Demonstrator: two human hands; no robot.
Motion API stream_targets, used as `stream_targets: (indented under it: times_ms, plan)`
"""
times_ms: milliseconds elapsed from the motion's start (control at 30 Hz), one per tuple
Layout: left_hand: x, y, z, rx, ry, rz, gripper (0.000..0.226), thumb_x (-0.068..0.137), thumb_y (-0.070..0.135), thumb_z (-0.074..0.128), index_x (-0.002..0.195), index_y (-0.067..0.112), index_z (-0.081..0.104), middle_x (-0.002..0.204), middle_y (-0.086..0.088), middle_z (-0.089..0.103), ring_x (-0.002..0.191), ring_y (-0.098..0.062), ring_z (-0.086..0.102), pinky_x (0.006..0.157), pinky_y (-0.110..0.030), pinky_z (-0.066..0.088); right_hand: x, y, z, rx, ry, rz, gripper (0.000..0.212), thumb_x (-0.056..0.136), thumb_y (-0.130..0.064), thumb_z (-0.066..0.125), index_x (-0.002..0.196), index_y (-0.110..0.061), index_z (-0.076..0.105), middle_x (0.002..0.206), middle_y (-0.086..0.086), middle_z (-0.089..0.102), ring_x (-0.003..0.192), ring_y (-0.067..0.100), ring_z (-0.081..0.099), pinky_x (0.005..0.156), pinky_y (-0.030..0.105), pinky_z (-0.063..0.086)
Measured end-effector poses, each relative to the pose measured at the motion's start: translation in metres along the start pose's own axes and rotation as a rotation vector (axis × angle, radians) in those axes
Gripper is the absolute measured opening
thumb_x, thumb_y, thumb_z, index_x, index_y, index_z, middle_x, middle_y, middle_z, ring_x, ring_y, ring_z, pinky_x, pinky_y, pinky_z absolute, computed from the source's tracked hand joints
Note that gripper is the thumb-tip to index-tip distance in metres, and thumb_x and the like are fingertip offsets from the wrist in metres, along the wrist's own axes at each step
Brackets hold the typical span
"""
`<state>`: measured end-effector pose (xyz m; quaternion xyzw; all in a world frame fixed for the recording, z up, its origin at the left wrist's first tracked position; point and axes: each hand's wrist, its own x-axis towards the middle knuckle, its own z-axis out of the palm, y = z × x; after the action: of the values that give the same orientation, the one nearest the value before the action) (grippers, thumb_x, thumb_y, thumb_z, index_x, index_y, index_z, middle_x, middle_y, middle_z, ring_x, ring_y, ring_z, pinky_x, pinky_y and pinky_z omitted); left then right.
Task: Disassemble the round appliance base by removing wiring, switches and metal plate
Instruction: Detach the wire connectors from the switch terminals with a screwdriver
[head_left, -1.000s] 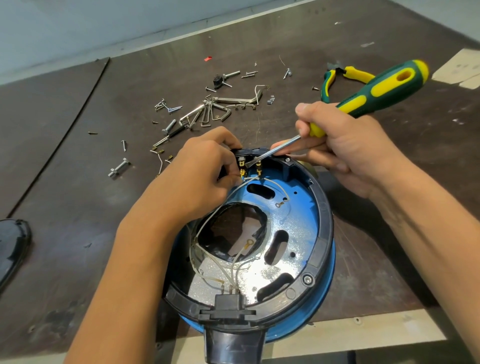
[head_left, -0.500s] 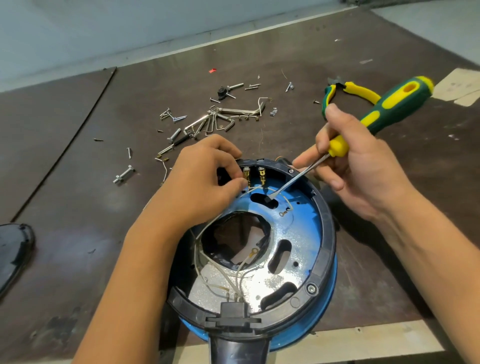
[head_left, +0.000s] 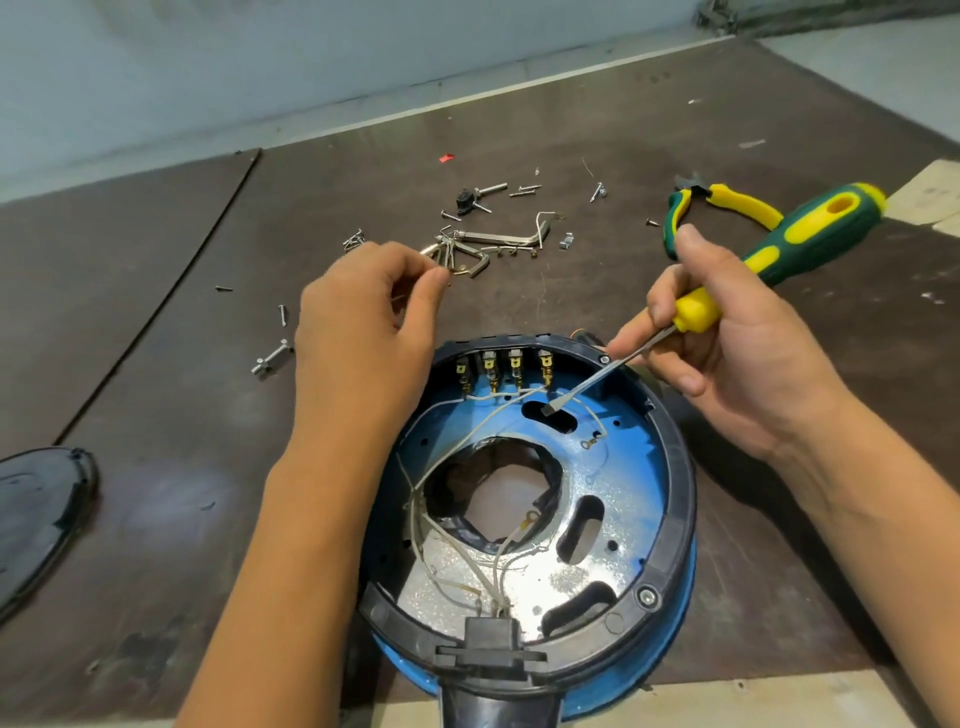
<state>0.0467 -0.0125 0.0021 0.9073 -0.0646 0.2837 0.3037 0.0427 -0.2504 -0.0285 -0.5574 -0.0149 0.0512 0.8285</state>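
Left hand (head_left: 363, 332): raised over the table just far-left of the round appliance base (head_left: 672, 519), fingers curled, thumb and forefinger tips pressed together; whether anything is pinched between them cannot be told. Right hand (head_left: 727, 358): wrapped round the green-and-yellow screwdriver (head_left: 810, 234), its flat tip inside the base at a slot in the blue-tinted metal plate (head_left: 550, 577). The base lies open side up at near centre; a row of brass-tabbed switch terminals (head_left: 514, 369) lines its far wall, with white wires (head_left: 467, 551) loose across the plate. The surface is a dark brown table (head_left: 156, 364) against a pale wall (head_left: 260, 62); loose screws and metal parts (head_left: 467, 244) and pliers (head_left: 727, 200) lie farther back. A black curved part (head_left: 36, 519) is cut off at the left edge.
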Motion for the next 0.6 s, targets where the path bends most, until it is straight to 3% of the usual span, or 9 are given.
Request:
stream_targets:
  times_ms: [67,167,200,267,300,400,533,600]
  plan:
    - [0.002,-0.005,0.002,0.141,-0.019,-0.106,0.024,0.095,0.028,0.063,0.115,0.016,0.067,0.106,-0.002,0.07,0.101,-0.024,0.064,0.088,-0.04,0.052,0.001,0.001,-0.001,-0.007,-0.002,-0.006,0.051,0.095,-0.053,0.054,0.059,-0.017,0.055,0.075,0.027,0.073,0.031,0.012,0.035,0.041,0.014,0.037]
    - [-0.001,-0.006,0.007,0.221,-0.237,-0.233,0.047,0.096,0.03,0.062,0.137,0.013,0.049,0.134,-0.01,0.056,0.127,-0.03,0.049,0.097,-0.038,0.04,0.003,0.001,-0.001,-0.007,-0.014,-0.017,0.053,0.099,-0.05,0.051,0.057,-0.018,0.055,0.071,0.025,0.073,0.033,0.015,0.04,0.055,0.028,0.045]
    - [-0.004,-0.004,0.009,0.175,-0.275,-0.199,0.043,0.096,0.03,0.062,0.135,0.016,0.052,0.135,-0.007,0.054,0.129,-0.026,0.047,0.098,-0.032,0.037,0.003,0.002,0.0,0.0,-0.02,-0.015,0.052,0.099,-0.047,0.051,0.056,-0.018,0.054,0.07,0.024,0.073,0.034,0.016,0.043,0.069,0.04,0.052]
    - [-0.008,0.006,0.009,0.06,-0.285,-0.078,0.021,0.093,0.03,0.065,0.113,0.023,0.062,0.127,0.002,0.054,0.122,-0.015,0.049,0.092,-0.02,0.031,0.003,0.002,0.002,0.032,-0.028,-0.02,0.046,0.095,-0.043,0.054,0.056,-0.017,0.055,0.065,0.021,0.071,0.035,0.018,0.048,0.099,0.069,0.046]
    - [-0.01,0.011,0.01,0.035,-0.31,-0.017,0.013,0.092,0.031,0.068,0.102,0.025,0.063,0.122,0.006,0.053,0.117,-0.01,0.049,0.09,-0.018,0.03,0.003,0.003,0.002,0.051,-0.036,-0.035,0.044,0.095,-0.039,0.056,0.057,-0.017,0.057,0.063,0.019,0.07,0.036,0.019,0.05,0.105,0.071,0.043]
    - [-0.014,0.017,0.012,0.076,-0.469,0.104,0.01,0.089,0.036,0.072,0.083,0.028,0.068,0.125,0.007,0.053,0.118,-0.007,0.049,0.091,-0.023,0.036,0.003,0.001,0.0,0.052,-0.113,-0.123,0.031,0.092,-0.021,0.052,0.064,-0.015,0.061,0.063,0.018,0.07,0.039,0.022,0.058,0.099,0.055,0.056]
    - [-0.013,0.013,0.014,0.133,-0.563,0.112,0.014,0.088,0.037,0.073,0.084,0.024,0.075,0.138,0.004,0.054,0.125,-0.013,0.051,0.095,-0.025,0.037,0.002,0.001,-0.009,-0.115,-0.191,-0.272,0.025,0.087,-0.006,0.048,0.071,-0.011,0.067,0.07,0.025,0.07,0.047,0.031,0.066,0.094,0.07,0.052]
    - [-0.012,0.012,0.014,0.154,-0.599,0.114,0.014,0.088,0.037,0.074,0.086,0.023,0.076,0.139,0.003,0.053,0.123,-0.016,0.054,0.099,-0.029,0.041,0.001,0.001,-0.013,-0.184,-0.217,-0.33,0.019,0.086,-0.008,0.055,0.076,-0.013,0.07,0.072,0.026,0.07,0.052,0.033,0.069,0.094,0.065,0.055]
